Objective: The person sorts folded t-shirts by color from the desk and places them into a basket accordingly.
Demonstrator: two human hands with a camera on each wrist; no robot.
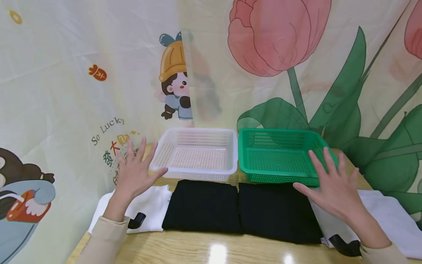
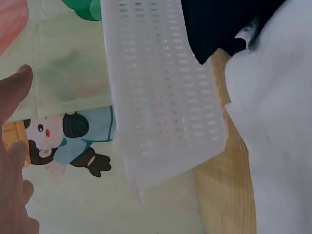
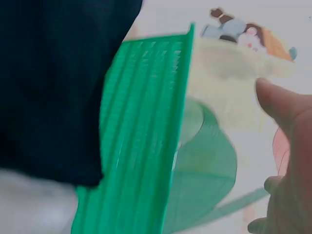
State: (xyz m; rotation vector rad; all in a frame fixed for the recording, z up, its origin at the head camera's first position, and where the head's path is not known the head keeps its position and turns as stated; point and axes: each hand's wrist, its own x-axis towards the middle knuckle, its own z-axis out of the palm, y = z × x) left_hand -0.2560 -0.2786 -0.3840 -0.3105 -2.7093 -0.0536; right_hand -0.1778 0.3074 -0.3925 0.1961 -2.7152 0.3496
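Observation:
My left hand (image 1: 134,175) is raised with its fingers spread, above a folded white cloth (image 1: 150,209) and beside the white basket (image 1: 201,172). On the other side my right hand (image 1: 334,189) hovers with fingers apart, near the front right corner of the green basket (image 1: 280,176). Neither hand holds anything. Two folded black cloths, a left one (image 1: 204,207) and a right one (image 1: 278,212), lie side by side in front of the baskets. Under the right forearm is another white cloth (image 1: 389,216). In the left wrist view the thumb (image 2: 17,90) points away from the white basket.
The baskets stand next to each other at the back of a wooden table (image 1: 184,245). Behind them hangs a printed curtain (image 1: 211,55) with tulips and cartoon figures. Black straps (image 1: 344,245) show at both wrists.

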